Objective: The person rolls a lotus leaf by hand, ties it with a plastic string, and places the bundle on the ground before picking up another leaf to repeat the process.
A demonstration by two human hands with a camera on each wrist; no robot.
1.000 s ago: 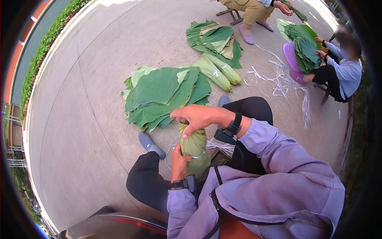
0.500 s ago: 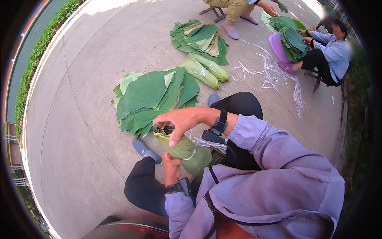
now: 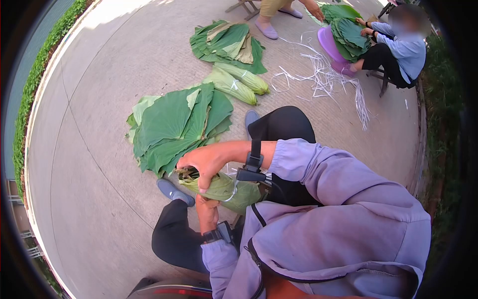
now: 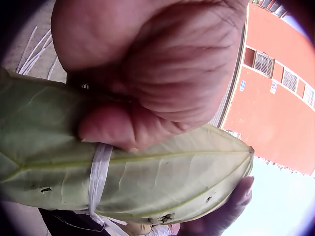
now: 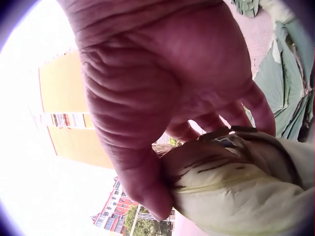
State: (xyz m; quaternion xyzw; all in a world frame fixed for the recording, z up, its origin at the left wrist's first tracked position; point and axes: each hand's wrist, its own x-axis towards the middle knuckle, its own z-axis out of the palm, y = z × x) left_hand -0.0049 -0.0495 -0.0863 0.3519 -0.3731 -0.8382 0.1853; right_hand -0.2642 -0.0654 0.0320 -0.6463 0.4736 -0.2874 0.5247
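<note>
A bundle of pale green lotus leaves point(image 3: 215, 188), tied round with a white plastic strip point(image 4: 100, 172), lies tilted over my lap with its end toward the leaf pile. My left hand point(image 3: 207, 214) grips it from below, with the thumb point(image 4: 110, 129) on the leaf right beside the strip. Over the bundle's end arches my right hand point(image 3: 205, 160), its thumb along the side and its fingers bent across the rim. Folded brown edges show at that end in the right wrist view. Most of the left fingers are hidden behind the bundle.
Large green lotus leaves point(image 3: 169, 127) are piled on the concrete ahead. Beyond them lie two tied bundles point(image 3: 231, 85) and another leaf stack point(image 3: 229, 45). Loose white strips point(image 3: 323, 74) are scattered at right. A seated person point(image 3: 398, 55) handles leaves near a purple basin point(image 3: 328, 44).
The bundle has tipped from nearly upright to slanting leftward, its end turning toward the pile. Both hands moved with it, still holding on. The head view has swung, shifting the surroundings left.
</note>
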